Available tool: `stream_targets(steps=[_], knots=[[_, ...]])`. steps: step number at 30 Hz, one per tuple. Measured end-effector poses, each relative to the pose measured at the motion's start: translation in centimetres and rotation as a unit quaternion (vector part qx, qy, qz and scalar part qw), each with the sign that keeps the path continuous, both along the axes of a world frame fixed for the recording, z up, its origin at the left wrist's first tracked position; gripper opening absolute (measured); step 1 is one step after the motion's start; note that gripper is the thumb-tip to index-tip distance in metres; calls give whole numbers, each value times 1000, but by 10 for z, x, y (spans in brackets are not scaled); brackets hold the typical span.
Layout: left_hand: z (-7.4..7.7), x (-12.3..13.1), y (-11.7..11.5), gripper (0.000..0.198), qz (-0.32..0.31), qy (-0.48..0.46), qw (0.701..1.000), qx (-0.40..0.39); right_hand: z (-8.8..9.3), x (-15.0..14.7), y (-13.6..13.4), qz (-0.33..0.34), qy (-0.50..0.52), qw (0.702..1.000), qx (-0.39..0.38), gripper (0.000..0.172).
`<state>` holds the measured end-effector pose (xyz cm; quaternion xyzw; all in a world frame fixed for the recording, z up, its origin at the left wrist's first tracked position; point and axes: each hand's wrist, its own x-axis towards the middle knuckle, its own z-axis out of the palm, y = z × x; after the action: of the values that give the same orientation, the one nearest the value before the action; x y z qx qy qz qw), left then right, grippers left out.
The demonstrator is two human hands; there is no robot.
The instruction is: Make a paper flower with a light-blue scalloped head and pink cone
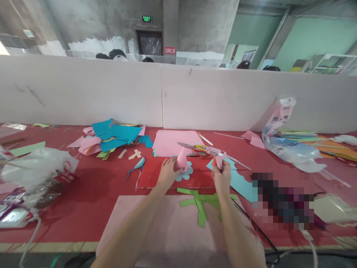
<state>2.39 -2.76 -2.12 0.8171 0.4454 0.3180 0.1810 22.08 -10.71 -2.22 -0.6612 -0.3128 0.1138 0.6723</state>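
My left hand (167,173) has its fingers closed around a pink paper cone (182,160), whose point is up. Just below and right of the cone, a light-blue scalloped paper flower (187,173) lies on a bright red board (156,169), partly covered by the cone and fingers. My right hand (222,176) is wrapped round a pink glue gun (219,159) with an orange part; my fingers hide much of it. Scissors with orange and yellow handles (199,148) lie beyond the hands, beside a stack of pink paper (175,139).
Green paper strips (199,204) lie on a pale mat (134,223) under my forearms. Blue-handled tweezers (136,166) and blue paper scraps (117,134) are at left. Plastic bags (39,167) stand far left. A light-blue sheet (240,182) and a black cord (251,219) lie right.
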Motion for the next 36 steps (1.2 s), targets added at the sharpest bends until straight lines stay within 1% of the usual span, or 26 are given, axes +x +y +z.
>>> stream_targets(steps=[5,8,13,16,19,23,30,32,36], knots=[[4,-1,-2,49,11,-36,999,24,-1,1,1,13,23,1000,8,40],[8,-1,-5,49,26,-54,998,34,-2,2,1,6,11,1000,-4,42],[14,3,-8,46,51,-64,996,28,-4,2,1,-9,-16,999,-26,46],[12,7,-7,45,49,-56,997,23,-5,1,0,4,-12,999,-37,49],[7,9,-5,44,41,-33,999,-1,-5,0,-1,16,-9,999,-39,48],[3,9,-4,47,55,-34,998,-12,-3,-2,-2,16,-7,999,-41,45],[2,8,-4,47,58,-45,997,4,1,-4,-2,18,-5,999,-39,42],[3,9,-4,47,60,-39,997,-5,1,-4,-2,15,-4,999,-42,43],[2,10,-7,52,70,-33,996,-33,1,-5,-3,17,-6,999,-42,43]])
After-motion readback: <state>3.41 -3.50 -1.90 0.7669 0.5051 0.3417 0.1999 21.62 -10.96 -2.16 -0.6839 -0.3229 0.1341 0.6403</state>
